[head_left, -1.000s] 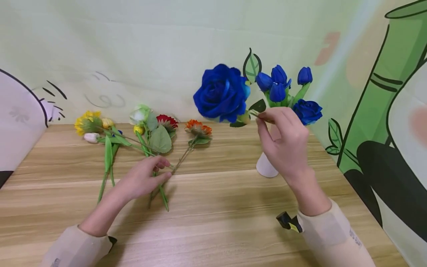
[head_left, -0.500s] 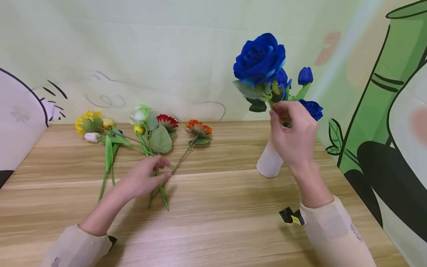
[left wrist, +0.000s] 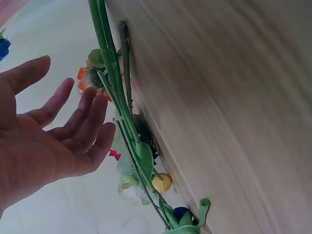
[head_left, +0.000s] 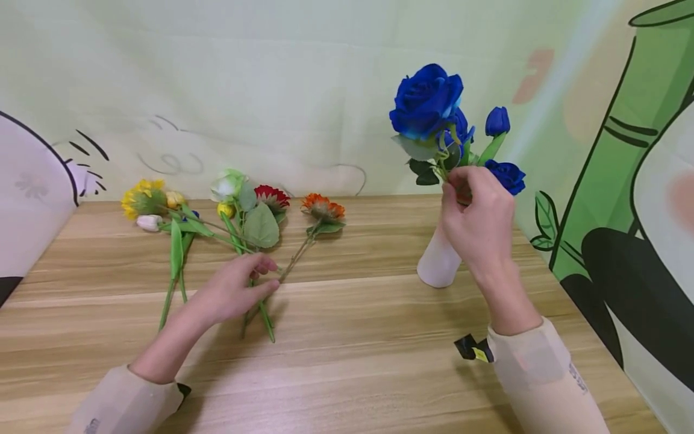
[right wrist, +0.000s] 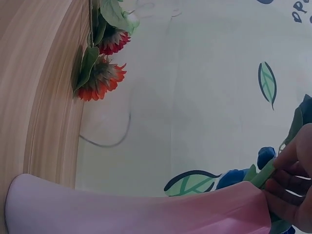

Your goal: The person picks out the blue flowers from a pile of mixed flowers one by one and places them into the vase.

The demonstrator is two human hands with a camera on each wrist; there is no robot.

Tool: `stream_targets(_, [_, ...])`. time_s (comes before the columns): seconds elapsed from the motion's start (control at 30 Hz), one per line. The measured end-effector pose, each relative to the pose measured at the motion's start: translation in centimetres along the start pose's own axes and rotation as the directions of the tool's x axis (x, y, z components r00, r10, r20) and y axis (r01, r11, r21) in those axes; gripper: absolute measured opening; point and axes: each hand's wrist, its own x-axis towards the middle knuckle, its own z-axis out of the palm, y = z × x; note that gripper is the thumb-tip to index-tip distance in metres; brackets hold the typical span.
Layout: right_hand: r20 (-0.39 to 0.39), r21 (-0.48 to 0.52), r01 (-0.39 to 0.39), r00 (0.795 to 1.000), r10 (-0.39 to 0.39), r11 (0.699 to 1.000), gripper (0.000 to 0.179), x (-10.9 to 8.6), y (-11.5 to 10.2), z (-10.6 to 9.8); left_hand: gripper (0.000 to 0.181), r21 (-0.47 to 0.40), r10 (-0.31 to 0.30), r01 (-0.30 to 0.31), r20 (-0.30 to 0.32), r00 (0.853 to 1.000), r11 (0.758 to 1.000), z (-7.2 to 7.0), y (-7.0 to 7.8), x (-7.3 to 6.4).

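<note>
At the mouth of a pale pink-white vase point(head_left: 438, 260), my right hand point(head_left: 479, 220) pinches the stem of a large blue rose point(head_left: 425, 102). The bloom stands upright above the vase, in front of several blue tulips point(head_left: 497, 122). A smaller blue rose point(head_left: 506, 177) leans out on the right. In the right wrist view the fingers are right at the vase rim point(right wrist: 263, 204). My left hand point(head_left: 234, 289) hovers over the crossed stems on the table, fingers relaxed. The left wrist view shows the palm beside the green stems point(left wrist: 114, 73), holding nothing.
Flowers lie on the wooden table point(head_left: 347, 349) to the left: a yellow sunflower point(head_left: 143, 199), a white tulip point(head_left: 149, 223), a white-green rose point(head_left: 228, 185), a red flower point(head_left: 272, 198) and an orange flower point(head_left: 323, 208). A printed cloth point(head_left: 244, 90) hangs behind.
The large blue rose has swung from tilted left to upright and moved right to the vase, then dropped slightly. My right hand moved right with it; the left hand stayed still.
</note>
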Motion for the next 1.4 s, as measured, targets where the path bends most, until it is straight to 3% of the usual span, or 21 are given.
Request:
stream_targets(0.47, [0.094, -0.168, -0.115, 0.987, 0.132, 0.979, 0.009, -0.12, 0.11, -0.43, 0.032, -0.015, -0.021, 0.021, 0.012, 1.0, 1.0, -0.08, -0.28, -0.28])
stream_targets(0.6, [0.107, -0.155, -0.127, 0.984, 0.145, 0.98, 0.008, -0.24, 0.17, -0.52, 0.032, -0.013, -0.022, 0.022, 0.016, 1.0, 1.0, -0.1, -0.27, -0.34])
stream_targets(0.73, [0.093, -0.082, -0.143, 0.984, 0.15, 0.986, 0.015, -0.19, 0.07, -0.65, 0.033, -0.013, -0.028, 0.028, 0.019, 0.999, 1.0, -0.14, -0.22, -0.35])
stream_targets(0.9, [0.019, -0.013, -0.076, 0.997, 0.076, 0.997, 0.026, 0.03, -0.19, -0.68, 0.033, -0.011, -0.028, 0.029, 0.019, 0.999, 1.0, -0.21, -0.26, -0.32])
stream_targets(1.13, [-0.072, 0.005, 0.043, 0.997, -0.043, 0.999, 0.011, 0.36, -0.44, -0.44, 0.033, -0.016, -0.027, 0.027, 0.019, 0.999, 1.0, -0.27, -0.36, -0.3])
stream_targets(1.3, [-0.049, -0.029, 0.04, 0.998, -0.041, 0.999, 0.01, 0.57, -0.21, -0.7, 0.034, -0.01, -0.025, 0.025, 0.018, 1.0, 1.0, -0.26, -0.43, -0.3])
stream_targets(1.4, [-0.01, -0.058, -0.014, 1.0, 0.013, 0.998, 0.009, 0.69, -0.05, -0.95, 0.034, -0.012, -0.027, 0.027, 0.018, 0.999, 1.0, -0.26, -0.49, -0.31])
